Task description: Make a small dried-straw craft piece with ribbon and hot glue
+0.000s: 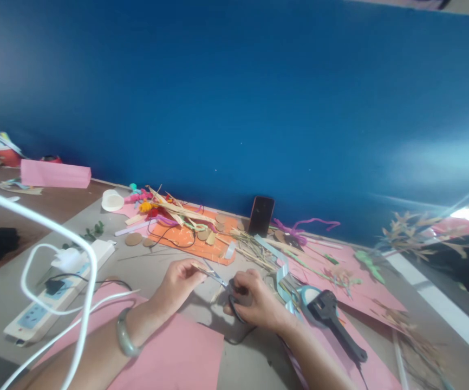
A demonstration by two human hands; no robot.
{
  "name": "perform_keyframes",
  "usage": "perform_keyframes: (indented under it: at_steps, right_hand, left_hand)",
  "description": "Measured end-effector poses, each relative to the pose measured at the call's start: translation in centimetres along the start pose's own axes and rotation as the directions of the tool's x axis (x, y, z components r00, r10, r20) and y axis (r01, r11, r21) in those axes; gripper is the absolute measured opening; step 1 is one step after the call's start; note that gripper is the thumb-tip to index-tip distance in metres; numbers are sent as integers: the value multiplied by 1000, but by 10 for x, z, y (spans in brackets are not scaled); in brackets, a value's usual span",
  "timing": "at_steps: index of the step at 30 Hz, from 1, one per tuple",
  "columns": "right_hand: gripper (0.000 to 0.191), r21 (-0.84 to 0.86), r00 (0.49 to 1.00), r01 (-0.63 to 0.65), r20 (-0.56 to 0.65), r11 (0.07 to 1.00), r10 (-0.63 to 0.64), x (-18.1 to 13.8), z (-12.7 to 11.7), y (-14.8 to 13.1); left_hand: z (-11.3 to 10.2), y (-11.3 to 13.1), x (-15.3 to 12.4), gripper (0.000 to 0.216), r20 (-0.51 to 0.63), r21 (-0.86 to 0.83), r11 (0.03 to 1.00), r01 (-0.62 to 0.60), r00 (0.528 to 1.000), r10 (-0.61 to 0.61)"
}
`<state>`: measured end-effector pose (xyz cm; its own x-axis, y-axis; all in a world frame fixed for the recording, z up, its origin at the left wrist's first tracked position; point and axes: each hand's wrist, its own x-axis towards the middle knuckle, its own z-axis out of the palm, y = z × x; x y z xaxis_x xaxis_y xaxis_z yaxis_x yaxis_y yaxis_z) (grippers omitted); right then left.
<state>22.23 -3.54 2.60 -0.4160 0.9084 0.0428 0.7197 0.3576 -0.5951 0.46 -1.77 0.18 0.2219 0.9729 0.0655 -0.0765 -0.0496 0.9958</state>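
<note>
In my right hand (pixel 259 303) is a pair of scissors (pixel 218 278), its dark handles wrapped by my fingers and its metal blades pointing left. My left hand (pixel 183 277) pinches a thin, tan stick-like piece (pixel 202 268), whose far end lies by the blades. Whether the blades touch it I cannot tell. Under my left forearm lies a pink paper sheet (pixel 177 352). A black glue gun (pixel 336 325) rests to the right of my right hand, next to a roll of tape (pixel 311 295).
A white power strip (pixel 59 295) and a looping white cable (pixel 90 260) occupy the left side. Dried stalks and pipe cleaners cover an orange sheet (pixel 218 252) at the back. A phone (pixel 261 215) leans against the blue partition (pixel 234 108). Dried plants (pixel 413 233) stand at right.
</note>
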Motion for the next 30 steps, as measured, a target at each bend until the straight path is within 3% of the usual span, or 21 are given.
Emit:
perform_keyframes:
  at_steps: [30]
  right_hand:
    - [32, 38, 999, -40, 18, 998, 39, 1, 2, 3]
  left_hand:
    - [1, 4, -2, 9, 17, 0, 1000, -11, 1000, 11]
